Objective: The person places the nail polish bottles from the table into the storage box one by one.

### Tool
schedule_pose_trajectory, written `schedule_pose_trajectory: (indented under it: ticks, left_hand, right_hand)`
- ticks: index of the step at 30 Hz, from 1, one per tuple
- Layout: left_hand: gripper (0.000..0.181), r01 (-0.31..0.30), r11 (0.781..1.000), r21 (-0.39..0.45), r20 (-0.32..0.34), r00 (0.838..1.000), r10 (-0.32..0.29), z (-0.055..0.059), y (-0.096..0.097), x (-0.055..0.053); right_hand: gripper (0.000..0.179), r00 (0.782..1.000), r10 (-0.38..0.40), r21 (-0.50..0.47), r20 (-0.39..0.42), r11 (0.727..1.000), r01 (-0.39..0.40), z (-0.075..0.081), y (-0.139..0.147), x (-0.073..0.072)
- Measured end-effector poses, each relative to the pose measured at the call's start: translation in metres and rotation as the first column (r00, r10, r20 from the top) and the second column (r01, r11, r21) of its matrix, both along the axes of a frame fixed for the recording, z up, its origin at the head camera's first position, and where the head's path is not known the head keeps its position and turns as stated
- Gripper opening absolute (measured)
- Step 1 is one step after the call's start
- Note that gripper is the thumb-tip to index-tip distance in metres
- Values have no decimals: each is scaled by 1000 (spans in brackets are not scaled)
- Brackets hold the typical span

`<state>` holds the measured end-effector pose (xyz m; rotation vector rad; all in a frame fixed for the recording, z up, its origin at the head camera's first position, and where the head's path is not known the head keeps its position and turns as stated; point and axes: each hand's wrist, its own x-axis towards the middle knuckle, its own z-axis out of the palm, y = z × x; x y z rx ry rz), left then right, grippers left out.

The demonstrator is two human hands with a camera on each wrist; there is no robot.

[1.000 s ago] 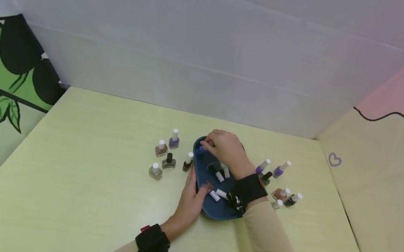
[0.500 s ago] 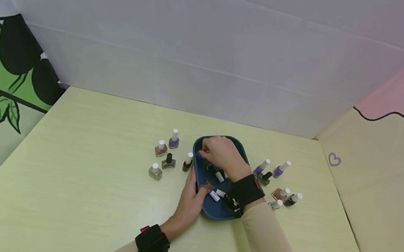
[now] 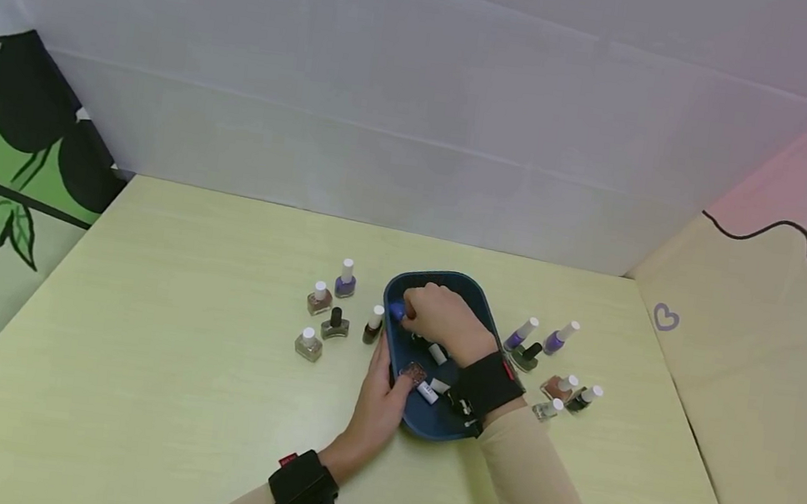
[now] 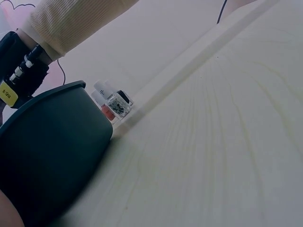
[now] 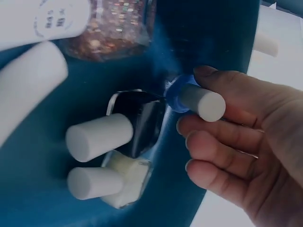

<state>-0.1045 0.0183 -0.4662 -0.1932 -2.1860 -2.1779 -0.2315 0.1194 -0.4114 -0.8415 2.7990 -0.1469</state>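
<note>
A dark blue bin (image 3: 420,424) stands on the table, with several nail polish bottles lying inside. My left hand (image 3: 378,400) holds its left side, thumb at the rim; the left wrist view shows mostly the bin's outer wall (image 4: 52,146). Inside the far end, my right hand (image 3: 444,316) pinches a blue nail polish bottle (image 5: 175,92) with a white cap between thumb and forefinger. Its other fingers are bent, with nothing in them. Beside it lie a black bottle (image 5: 144,120), a pale cream bottle (image 5: 130,182) and a glittery copper bottle (image 5: 120,28).
Left of the bin stand nail polish bottles: purple (image 3: 345,285), pinkish brown (image 3: 319,302), grey with a black cap (image 3: 334,328), clear glitter (image 3: 309,347) and dark (image 3: 370,333). More bottles, including a purple one (image 3: 554,342) and a brown one (image 3: 553,387), sit on the right.
My right hand has moved slightly down and nearer within the bin's far end, uncovering the far rim. My left hand stays on the bin.
</note>
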Motion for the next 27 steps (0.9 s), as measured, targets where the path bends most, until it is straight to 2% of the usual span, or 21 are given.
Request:
schedule_pose_trajectory:
  ticks: [5, 9, 16, 18, 27]
  left_hand:
    - [70, -6, 1000, -16, -13, 1000, 6, 1, -1, 0]
    - [71, -13, 1000, -13, -22, 1000, 12, -4, 0, -2]
    - [75, -51, 997, -49, -58, 997, 48, -32, 5, -11]
    - [75, -57, 997, -55, -59, 997, 53, -36, 6, -12]
    - [75, -64, 996, -65, -74, 996, 60, -39, 6, -14]
  right_hand:
    - [10, 999, -21, -39, 49, 999, 23, -8, -1, 0]
    - [12, 996, -23, -62, 82, 998, 28, -13, -4, 2]
    - [8, 998, -4, -38, 66, 999, 7, -21, -8, 4]
    - [8, 998, -1, -20, 61, 1000, 2, -22, -8, 5]
    - [11, 999, 9, 24, 50, 1000, -10, -25, -10, 4]
